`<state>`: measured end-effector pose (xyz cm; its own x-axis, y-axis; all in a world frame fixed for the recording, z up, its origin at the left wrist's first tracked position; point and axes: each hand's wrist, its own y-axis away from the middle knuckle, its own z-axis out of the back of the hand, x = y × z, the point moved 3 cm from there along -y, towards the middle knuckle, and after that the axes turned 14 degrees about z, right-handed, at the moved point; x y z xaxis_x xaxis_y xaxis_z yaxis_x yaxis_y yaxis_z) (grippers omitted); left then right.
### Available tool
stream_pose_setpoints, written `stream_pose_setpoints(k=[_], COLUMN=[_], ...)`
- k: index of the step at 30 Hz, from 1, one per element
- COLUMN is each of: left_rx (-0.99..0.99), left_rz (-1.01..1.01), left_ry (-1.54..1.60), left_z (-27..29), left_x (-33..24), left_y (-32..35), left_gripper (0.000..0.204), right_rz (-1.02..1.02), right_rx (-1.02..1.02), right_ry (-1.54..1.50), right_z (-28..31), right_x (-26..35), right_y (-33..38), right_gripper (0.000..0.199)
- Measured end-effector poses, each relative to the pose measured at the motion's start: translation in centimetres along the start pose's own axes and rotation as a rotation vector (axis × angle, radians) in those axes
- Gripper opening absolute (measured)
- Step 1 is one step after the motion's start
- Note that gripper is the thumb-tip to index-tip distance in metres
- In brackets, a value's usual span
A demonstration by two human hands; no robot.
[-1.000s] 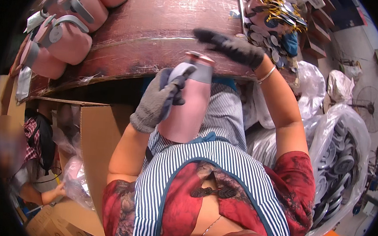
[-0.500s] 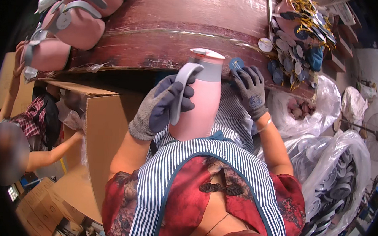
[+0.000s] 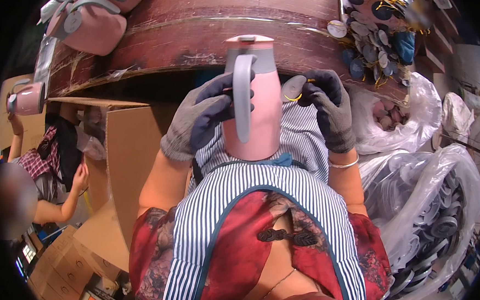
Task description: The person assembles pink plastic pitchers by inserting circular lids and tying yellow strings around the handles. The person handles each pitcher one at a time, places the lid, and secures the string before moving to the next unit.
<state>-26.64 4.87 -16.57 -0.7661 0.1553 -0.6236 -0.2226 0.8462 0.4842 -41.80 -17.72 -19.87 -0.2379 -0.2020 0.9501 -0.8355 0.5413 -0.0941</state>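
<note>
My left hand, in a grey and dark-blue work glove, is closed on the grey handle of a pink thermos jug. The jug stands nearly upright before my apron, with a grey collar and a pink-rimmed lid. To its right, my gloved right hand pinches a round grey hang tag with a yellow string loop. The tag is close beside the jug's body; whether they touch I cannot tell.
More pink jugs with tags stand on the worn red table, far left. A heap of round tags lies far right. Plastic bags of grey lids are at right. A co-worker's hand holds another jug beside an open carton.
My right hand has taken a tag from the table edge and brought it back beside the jug. The jug has shifted slightly left and away from me. The co-worker has lifted a jug off the table.
</note>
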Motion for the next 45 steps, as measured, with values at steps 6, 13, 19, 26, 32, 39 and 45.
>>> stream_pose_setpoints(k=[6, 13, 19, 26, 32, 39, 45], left_rx=[-0.160, -0.145, -0.282, -0.327, -0.511, -0.457, -0.359], left_rz=[-0.089, -0.126, -0.319, -0.370, -0.365, -0.275, -0.331], left_ry=[-0.301, -0.401, -0.778, -1.018, -0.971, -0.901, -1.046], left_z=[1.3, 0.0, -0.4, -1.3, -1.6, -0.4, -1.4], left_x=[0.1, 0.1, 0.4, -0.5, 0.3, 0.6, 0.0], left_y=[-1.5, -2.0, -2.8, -2.2, -3.1, -2.9, -2.4], left_gripper=[0.037, 0.037, 0.042, 0.045, 0.037, 0.032, 0.048], right_rz=[0.151, 0.288, 0.355, 0.228, 0.320, -0.013, 0.330], right_rx=[0.249, 0.228, 0.223, 0.196, 0.300, 0.277, 0.149], right_ry=[0.252, 0.596, 0.621, 0.697, 0.525, -0.026, 0.629], right_z=[-3.1, -5.1, -6.9, -7.3, -6.2, -4.4, -6.4], right_x=[1.8, 1.9, 0.5, 0.8, -0.9, -1.1, -0.2], right_y=[-1.5, -1.9, -1.0, -1.8, -3.1, -1.3, -0.9], right_gripper=[0.030, 0.031, 0.039, 0.048, 0.054, 0.055, 0.051])
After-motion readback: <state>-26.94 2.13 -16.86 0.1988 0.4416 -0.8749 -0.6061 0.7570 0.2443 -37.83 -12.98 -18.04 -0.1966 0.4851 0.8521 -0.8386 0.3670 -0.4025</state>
